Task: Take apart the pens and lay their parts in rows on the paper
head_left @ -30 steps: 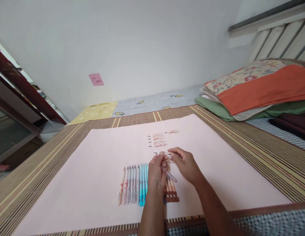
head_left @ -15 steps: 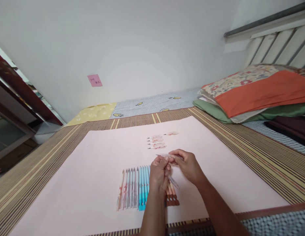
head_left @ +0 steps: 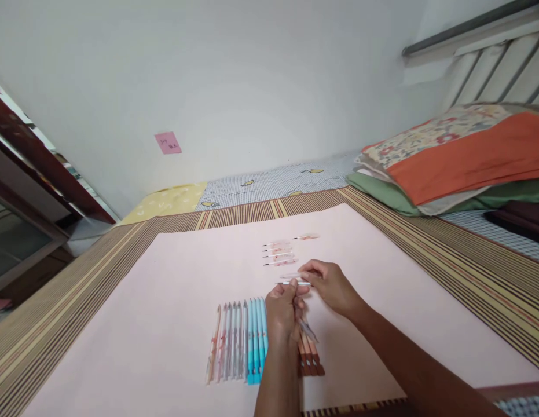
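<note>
My left hand (head_left: 283, 307) is closed, pinching a thin white pen refill (head_left: 303, 284) with a dark tip pointing left. A clear, patterned pen part (head_left: 308, 331) sticks out below the same hand. Just above the refill, my right hand (head_left: 330, 282) pinches a translucent pen tube (head_left: 289, 275) between thumb and fingers. Beneath my hands lies a row of pens: clear patterned pens (head_left: 233, 341), blue pens (head_left: 254, 341) and brown-and-orange pens (head_left: 311, 356), partly hidden by my left forearm. Beyond the hands, several refills with clear tubes (head_left: 280, 255) lie stacked in rows, and one more refill with a tube (head_left: 307, 236) lies apart.
A large pale pink sheet (head_left: 143, 301) covers the striped mat (head_left: 95, 278). At the right are folded orange and floral cloths (head_left: 464, 150) over green fabric (head_left: 382, 194). A pink note (head_left: 168, 142) sticks to the white wall behind.
The refill and the translucent tube, earlier together as one piece, now show side by side, one in each hand. The view has shifted slightly.
</note>
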The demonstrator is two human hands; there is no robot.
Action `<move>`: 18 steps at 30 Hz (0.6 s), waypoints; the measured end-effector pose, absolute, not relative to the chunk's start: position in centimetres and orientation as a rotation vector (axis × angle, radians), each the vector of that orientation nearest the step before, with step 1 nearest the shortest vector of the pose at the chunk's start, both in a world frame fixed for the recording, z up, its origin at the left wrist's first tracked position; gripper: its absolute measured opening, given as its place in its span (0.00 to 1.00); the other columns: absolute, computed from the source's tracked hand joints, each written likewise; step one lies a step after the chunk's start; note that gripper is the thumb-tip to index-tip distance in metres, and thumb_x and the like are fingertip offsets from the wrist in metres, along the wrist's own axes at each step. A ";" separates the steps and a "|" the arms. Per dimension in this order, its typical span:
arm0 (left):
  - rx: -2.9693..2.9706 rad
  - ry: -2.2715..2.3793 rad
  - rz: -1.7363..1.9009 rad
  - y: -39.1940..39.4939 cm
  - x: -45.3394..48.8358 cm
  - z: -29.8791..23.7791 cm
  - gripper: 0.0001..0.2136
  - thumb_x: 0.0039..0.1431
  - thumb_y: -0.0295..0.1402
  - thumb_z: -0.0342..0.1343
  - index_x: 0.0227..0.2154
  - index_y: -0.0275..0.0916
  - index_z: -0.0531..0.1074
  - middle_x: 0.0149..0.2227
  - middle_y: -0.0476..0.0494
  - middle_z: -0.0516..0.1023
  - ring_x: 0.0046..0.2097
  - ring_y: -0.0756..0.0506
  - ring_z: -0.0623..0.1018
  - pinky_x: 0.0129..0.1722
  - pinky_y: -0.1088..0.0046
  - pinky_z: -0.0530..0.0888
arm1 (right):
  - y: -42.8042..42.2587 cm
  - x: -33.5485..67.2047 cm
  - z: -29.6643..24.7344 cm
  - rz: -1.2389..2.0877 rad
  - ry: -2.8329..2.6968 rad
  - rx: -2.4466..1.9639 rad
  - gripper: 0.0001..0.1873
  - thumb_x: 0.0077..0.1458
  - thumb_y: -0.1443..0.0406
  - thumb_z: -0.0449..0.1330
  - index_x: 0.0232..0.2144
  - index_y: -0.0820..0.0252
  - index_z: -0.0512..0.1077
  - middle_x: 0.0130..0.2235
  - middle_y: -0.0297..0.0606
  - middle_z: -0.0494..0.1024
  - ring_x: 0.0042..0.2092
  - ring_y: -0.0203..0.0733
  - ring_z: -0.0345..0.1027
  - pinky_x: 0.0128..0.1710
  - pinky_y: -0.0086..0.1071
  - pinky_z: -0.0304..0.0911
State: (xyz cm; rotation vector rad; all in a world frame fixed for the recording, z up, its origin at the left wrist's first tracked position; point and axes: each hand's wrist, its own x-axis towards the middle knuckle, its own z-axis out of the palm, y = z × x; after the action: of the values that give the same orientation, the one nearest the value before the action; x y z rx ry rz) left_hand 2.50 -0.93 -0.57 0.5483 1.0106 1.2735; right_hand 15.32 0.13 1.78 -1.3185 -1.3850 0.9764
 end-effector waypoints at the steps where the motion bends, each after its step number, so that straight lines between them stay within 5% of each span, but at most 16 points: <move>1: 0.528 1.001 1.274 -0.9 2.5 -0.5 0.27 0.30 0.49 0.77 0.20 0.34 0.71 0.19 0.43 0.77 0.13 0.58 0.59 0.14 0.81 0.47 | 0.5 15.7 1.6 0.933 -1.416 -1.314 0.09 0.50 0.60 0.62 0.29 0.59 0.78 0.30 0.36 0.81 0.34 0.43 0.73 0.37 0.34 0.67; 9: 0.357 0.874 1.243 -1.0 2.5 0.8 0.28 0.23 0.39 0.81 0.22 0.34 0.69 0.22 0.44 0.79 0.15 0.60 0.60 0.13 0.84 0.47 | 7.9 21.2 -2.7 0.537 -1.368 -1.385 0.09 0.50 0.62 0.60 0.33 0.58 0.78 0.35 0.39 0.83 0.39 0.46 0.74 0.41 0.37 0.67; 18: 0.344 0.856 1.220 -1.1 2.5 0.7 0.27 0.25 0.37 0.81 0.23 0.33 0.69 0.22 0.45 0.78 0.15 0.59 0.62 0.13 0.84 0.48 | 11.8 24.3 -6.0 0.111 -1.766 -1.587 0.07 0.58 0.69 0.57 0.33 0.56 0.76 0.39 0.40 0.80 0.42 0.45 0.71 0.45 0.37 0.64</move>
State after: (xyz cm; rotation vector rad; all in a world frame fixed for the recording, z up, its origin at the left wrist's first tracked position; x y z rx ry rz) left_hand 2.54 -1.08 0.72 0.3443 0.8560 1.2202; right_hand 24.35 11.77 -6.00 -1.5871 -1.7664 0.1107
